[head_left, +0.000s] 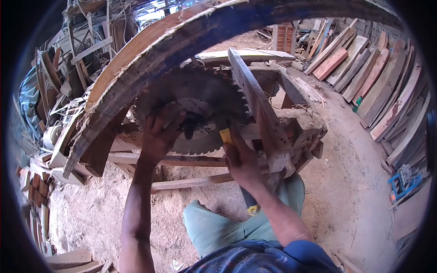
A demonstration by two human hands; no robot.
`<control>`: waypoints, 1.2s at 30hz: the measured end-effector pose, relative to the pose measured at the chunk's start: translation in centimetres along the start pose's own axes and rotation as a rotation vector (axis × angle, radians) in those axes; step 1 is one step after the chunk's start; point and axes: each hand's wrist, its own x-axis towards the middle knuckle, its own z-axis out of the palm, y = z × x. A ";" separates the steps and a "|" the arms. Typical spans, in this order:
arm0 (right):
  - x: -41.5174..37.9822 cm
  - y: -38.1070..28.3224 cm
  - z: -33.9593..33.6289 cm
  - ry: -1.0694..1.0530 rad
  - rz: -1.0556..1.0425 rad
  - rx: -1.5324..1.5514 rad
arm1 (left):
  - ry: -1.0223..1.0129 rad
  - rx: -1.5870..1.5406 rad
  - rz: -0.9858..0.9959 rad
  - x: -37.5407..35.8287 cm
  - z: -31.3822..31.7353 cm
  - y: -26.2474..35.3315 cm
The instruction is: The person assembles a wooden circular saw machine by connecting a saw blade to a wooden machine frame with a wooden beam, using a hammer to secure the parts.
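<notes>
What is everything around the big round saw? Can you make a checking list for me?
Surface: rough wooden saw bench, dusty, worn.
Job's things: circular saw blade, toothed, mounted upright; yellow-handled tool at its hub.
Clutter: curved plank lying above the blade; scrap wood heaped on the left.
Grippers: left hand flat on the blade; right hand shut on the yellow-handled tool.
Cables: nothing seen.
Surroundings: planks leaning against the wall on the right; sawdust floor.
</notes>
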 end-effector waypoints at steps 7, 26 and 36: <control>0.2 0.2 -0.4 0.015 0.096 0.147 | 0.003 0.006 -0.022 -0.3 0.0 0.4; 0.0 -1.4 -0.9 0.115 -0.061 0.132 | -0.007 0.028 -0.025 0.1 -0.1 0.5; -5.4 4.3 -1.1 -0.040 0.083 0.109 | 0.186 -0.007 -0.383 -1.4 0.6 7.2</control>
